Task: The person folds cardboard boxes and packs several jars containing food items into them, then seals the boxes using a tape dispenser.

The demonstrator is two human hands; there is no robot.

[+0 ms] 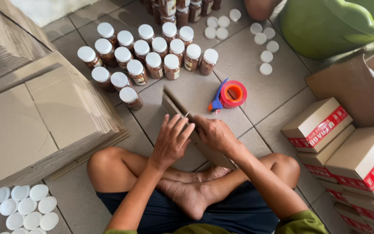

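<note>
the flat cardboard piece (175, 113) stands on edge on the tiled floor (278, 97), just in front of the crossed legs and just left of the tape dispenser (229, 94); both hands meet on its upper edge; as a judgement, the step in hand is opening or folding this flat piece into shape, and it goes best if the two hands press evenly from both sides, keep the lower edge planted on the floor so the piece does not skid, and follow the scored creases rather than bend the board across them; the piece is thin and stiff and would likely buckle if squeezed in the middle.

the left hand (172, 141) lies against the near-left face of the cardboard, fingers spread wide and nearly straight, pressing flat rather than gripping; the right hand (215, 133) is curled partly closed over the upper edge from the other side, fingers bent round it; whether it pinches the board tight i cannot tell.

relative to the tape dispenser: the white-capped jars (152, 54) stand in rows behind and to the left; loose white lids (265, 43) lie behind and to the right; the stack of flat cardboard (44, 117) lies well to the left; the sealed boxes with red tape (351, 151) sit to the right and nearer; a green tub (325, 26) is behind them.
</note>
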